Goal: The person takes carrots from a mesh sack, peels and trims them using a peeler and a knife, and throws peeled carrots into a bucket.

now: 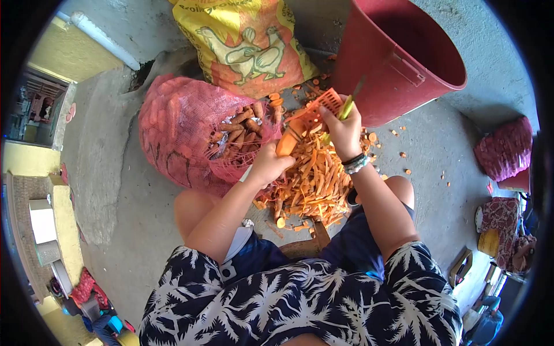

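Observation:
My left hand point(270, 165) is closed round a peeled carrot point(286, 144). My right hand point(345, 130) is closed on an orange plastic tool with holes point(329, 102), whose far end lies against the carrot; its exact kind is unclear. A green handle point(346, 108), with what looks like a thin grey blade beyond it, also shows in my right grip. Below both hands lies a heap of carrot peelings point(316, 179). To the left, a torn pink mesh sack point(173, 127) holds unpeeled carrots point(245, 130) at its opening.
A yellow and orange sack with printed chickens point(248, 52) stands behind the mesh sack. A large red bin point(375, 69) leans at the back right. Carrot tops and bits are scattered over the concrete floor point(427, 173). A filled purple sack point(505, 149) is farther right.

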Motion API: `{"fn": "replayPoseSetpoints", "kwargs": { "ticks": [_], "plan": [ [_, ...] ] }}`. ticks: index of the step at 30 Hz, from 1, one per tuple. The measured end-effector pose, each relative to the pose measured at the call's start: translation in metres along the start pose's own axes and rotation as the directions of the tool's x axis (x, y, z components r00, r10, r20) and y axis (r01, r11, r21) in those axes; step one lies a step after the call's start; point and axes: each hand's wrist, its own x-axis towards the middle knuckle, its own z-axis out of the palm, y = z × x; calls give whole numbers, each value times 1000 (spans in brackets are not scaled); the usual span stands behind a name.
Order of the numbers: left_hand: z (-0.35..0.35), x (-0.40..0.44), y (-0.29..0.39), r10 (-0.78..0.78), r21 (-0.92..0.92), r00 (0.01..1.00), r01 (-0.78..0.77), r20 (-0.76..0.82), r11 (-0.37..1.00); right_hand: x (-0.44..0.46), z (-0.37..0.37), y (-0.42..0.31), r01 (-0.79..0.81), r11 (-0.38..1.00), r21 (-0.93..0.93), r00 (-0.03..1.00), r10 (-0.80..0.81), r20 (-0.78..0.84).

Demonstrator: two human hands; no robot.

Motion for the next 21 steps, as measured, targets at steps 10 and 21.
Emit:
{"fn": "replayPoseSetpoints", "kwargs": {
  "ticks": [10, 21],
  "plan": [
    [-9, -13, 10, -194, -419, 951, 283, 243, 863, 0, -2, -9, -91, 993, 81, 996, 89, 19],
    [-12, -15, 9, -21, -659, 856, 414, 517, 628, 26, -15, 6, -199, 910, 364, 956, 263, -133]
  ]
}}
